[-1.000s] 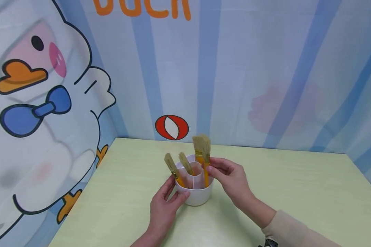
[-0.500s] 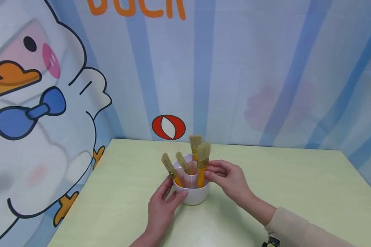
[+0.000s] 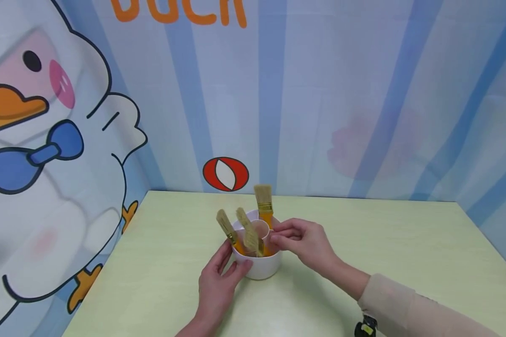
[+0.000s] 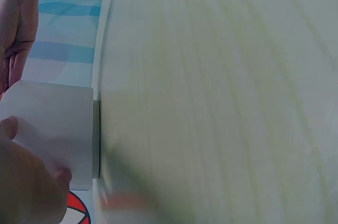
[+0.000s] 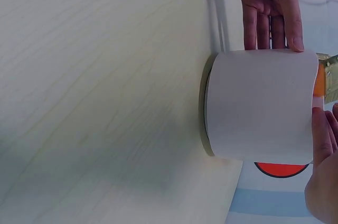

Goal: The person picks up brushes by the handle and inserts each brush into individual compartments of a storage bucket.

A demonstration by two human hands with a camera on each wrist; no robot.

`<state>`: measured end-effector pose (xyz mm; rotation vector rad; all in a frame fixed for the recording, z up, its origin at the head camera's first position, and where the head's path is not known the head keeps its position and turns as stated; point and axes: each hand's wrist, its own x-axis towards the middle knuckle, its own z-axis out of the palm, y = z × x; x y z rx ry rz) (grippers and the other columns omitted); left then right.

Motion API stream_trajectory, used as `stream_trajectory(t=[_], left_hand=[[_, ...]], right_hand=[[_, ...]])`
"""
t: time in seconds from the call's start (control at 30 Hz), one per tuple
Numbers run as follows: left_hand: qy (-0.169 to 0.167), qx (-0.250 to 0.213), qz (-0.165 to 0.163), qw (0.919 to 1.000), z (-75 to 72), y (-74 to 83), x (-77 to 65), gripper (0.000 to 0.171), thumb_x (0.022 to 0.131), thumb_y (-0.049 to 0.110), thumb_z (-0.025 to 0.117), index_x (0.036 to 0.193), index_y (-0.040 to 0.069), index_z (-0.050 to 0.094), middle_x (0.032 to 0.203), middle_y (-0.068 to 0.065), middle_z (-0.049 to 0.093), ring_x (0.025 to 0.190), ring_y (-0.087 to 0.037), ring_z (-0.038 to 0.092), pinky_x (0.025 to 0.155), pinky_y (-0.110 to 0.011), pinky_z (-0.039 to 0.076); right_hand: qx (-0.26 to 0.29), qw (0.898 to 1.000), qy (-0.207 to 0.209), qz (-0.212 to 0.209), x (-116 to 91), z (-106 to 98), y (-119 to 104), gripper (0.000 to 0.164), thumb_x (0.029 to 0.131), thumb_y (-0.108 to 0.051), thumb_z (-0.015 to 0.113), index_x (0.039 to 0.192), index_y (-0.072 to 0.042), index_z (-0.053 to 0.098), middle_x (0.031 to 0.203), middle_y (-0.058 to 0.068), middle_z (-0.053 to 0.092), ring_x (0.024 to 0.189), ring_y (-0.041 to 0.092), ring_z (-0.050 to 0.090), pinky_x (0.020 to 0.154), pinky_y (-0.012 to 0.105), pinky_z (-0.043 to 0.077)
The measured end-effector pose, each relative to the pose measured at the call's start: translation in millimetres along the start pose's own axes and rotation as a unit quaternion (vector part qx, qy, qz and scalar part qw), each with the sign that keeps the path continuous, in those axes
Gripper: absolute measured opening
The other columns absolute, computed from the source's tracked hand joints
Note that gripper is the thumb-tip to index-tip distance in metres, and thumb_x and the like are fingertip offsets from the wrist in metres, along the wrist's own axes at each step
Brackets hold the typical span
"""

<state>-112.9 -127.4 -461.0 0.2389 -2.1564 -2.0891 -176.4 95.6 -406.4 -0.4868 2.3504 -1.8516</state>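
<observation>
A white round holder (image 3: 259, 268) with a ring-shaped middle compartment stands on the pale table. My left hand (image 3: 217, 283) grips its left side, thumb in front, as the left wrist view also shows around the white wall (image 4: 53, 129). Several orange-handled paintbrushes stand in it, bristles up: an upright one (image 3: 264, 201) at the back and a leaning one (image 3: 225, 224) at the left. Another paintbrush (image 3: 253, 239) tips left across the front compartments. My right hand (image 3: 305, 241) is at the right rim, thumb and fingertips close together; whether they pinch that brush's handle is hidden.
Around the holder spreads the pale table top (image 3: 362, 243). Behind it hangs a blue-striped cloth (image 3: 312, 93) with a printed duck (image 3: 76, 187). A dark wrist device (image 3: 366, 326) sits below the right sleeve (image 3: 388, 299).
The brush at my right hand has swung from upright to tipped left, its bristles lower. My right fingertips have shifted slightly left. My left hand keeps its grip; the scene slides left.
</observation>
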Motion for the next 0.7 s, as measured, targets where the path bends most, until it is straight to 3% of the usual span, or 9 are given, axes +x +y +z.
stream_trajectory(t=[0.4,0.57,0.7], left_hand=[[0.002,-0.005,0.001,1.0000,-2.9,0.1,-1.3,0.078,0.092,0.017,0.088,0.160,0.007,0.050,0.165,-0.016,0.047,0.151,-0.036,0.047,0.110,-0.044,0.053],[0.002,-0.004,0.010,0.9999,-6.7,0.3,-0.6,0.077,0.091,0.016,0.088,0.158,0.006,0.052,0.163,-0.014,0.049,0.151,-0.033,0.047,0.110,-0.041,0.053],[0.000,0.009,0.011,0.9999,-13.6,2.0,0.4,0.078,0.090,0.018,0.089,0.158,0.005,0.052,0.163,-0.013,0.049,0.151,-0.033,0.047,0.112,-0.041,0.052]], right_hand=[[-0.026,1.000,-0.003,0.000,-3.4,-9.7,-4.8,0.028,0.094,-0.014,0.084,0.117,-0.001,0.077,0.105,0.011,0.081,0.094,0.023,0.080,0.085,0.030,0.066],[-0.037,0.999,-0.001,-0.010,-5.0,-27.3,-10.0,0.031,0.094,-0.010,0.083,0.121,0.002,0.075,0.108,0.013,0.081,0.098,0.028,0.080,0.086,0.033,0.066],[-0.051,0.999,0.001,-0.015,-9.4,-48.9,-11.5,0.034,0.096,-0.011,0.082,0.126,0.002,0.073,0.117,0.015,0.079,0.101,0.018,0.079,0.089,0.028,0.065]])
